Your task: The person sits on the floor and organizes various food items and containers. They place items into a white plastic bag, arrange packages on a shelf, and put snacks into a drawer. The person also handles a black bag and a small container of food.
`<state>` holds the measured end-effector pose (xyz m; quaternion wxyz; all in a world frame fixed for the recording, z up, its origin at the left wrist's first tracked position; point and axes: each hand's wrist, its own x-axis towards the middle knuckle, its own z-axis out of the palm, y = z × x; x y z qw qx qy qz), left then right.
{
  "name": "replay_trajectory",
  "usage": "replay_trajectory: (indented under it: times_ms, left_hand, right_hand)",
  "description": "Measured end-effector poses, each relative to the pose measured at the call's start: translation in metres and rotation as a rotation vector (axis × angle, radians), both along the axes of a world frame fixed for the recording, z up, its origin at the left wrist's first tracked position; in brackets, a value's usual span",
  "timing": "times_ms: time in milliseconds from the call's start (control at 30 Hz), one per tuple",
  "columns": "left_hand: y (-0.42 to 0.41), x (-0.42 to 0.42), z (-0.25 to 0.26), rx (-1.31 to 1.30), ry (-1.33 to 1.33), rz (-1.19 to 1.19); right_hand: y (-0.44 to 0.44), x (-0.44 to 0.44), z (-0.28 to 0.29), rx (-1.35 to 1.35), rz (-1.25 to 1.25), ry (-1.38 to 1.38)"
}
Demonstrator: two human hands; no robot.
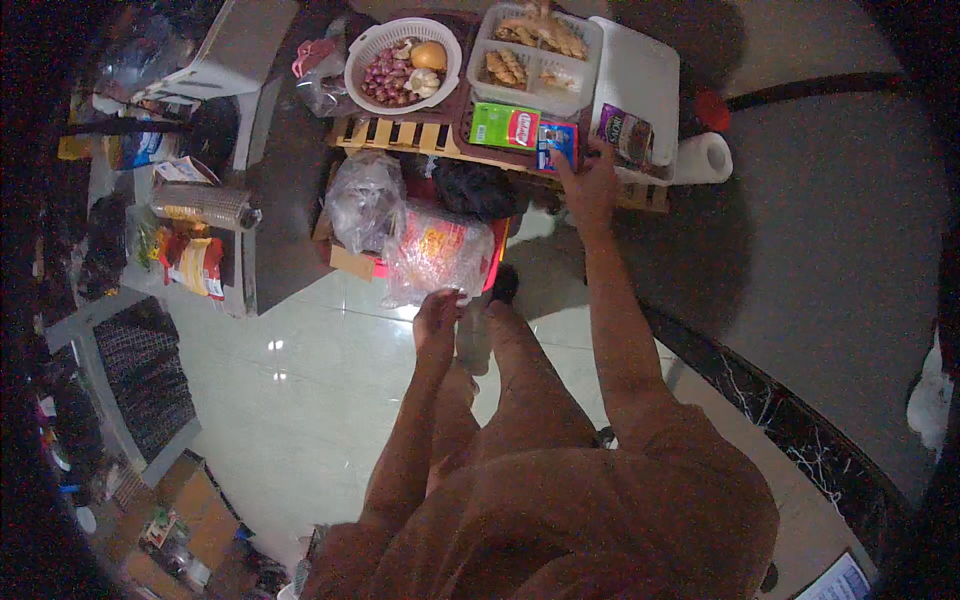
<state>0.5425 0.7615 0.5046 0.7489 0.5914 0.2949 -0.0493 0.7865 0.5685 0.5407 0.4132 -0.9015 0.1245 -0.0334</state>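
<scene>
My right hand (590, 184) is at the front edge of a slatted wooden shelf, its thumb and fingers spread around the right side of a blue sachet (556, 142); whether it grips the sachet is unclear. A green packet (501, 125) lies to the left, and a purple and brown packet (627, 136) lies to the right on a white tray (637, 60). Behind them stands a divided clear plastic container (536, 73) with ginger-like roots. Lower down, my left hand (437, 319) is beside a clear plastic bag (439, 251) with red print; its fingertips are partly hidden.
A white colander (360, 75) holds shallots, garlic and an onion. Right of the tray lies a white paper roll (705, 159). Bags fill a red bin under the shelf. A grey shelf unit (251, 225) stands at left, a cardboard box (187, 510) at lower left. A black marble-patterned edge (750, 382) runs at right.
</scene>
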Motion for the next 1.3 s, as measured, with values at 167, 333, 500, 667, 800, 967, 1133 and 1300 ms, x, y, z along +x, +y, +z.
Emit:
replay_trajectory:
  times_ms: [167, 333, 500, 667, 800, 967, 1133, 1300]
  left_hand:
    - [-0.009, 0.13, 0.039, 0.462, -0.162, -0.064]
    - [0.03, 0.256, 0.035, 0.913, -0.497, 0.088]
    - [0.032, 0.293, 0.046, 0.893, -0.352, -0.173]
    - [0.067, 0.319, 0.012, 1.244, -0.339, -0.493]
    - [0.061, 0.314, 0.016, 1.321, -0.254, -0.699]
    - [0.057, 0.304, 0.021, 1.076, -0.164, -0.478]
    - [0.046, 0.304, 0.024, 1.194, -0.08, -0.403]
    - [0.039, 0.296, -0.003, 1.106, -0.249, -0.056]
  right_hand:
    - [-0.024, 0.008, -0.03, -0.068, 0.035, -0.074]
    - [-0.035, 0.007, -0.02, 0.109, 0.079, -0.036]
    - [-0.068, 0.001, -0.035, 0.653, -0.117, -0.085]
    - [-0.071, -0.014, -0.005, 0.449, -0.311, -0.096]
    - [-0.07, -0.044, -0.026, 0.593, -0.411, -0.059]
    - [-0.057, -0.075, -0.033, 0.558, -0.314, 0.052]
    - [-0.049, -0.089, -0.04, 0.597, -0.303, -0.008]
    - [-0.057, -0.087, -0.044, 0.653, -0.31, 0.012]
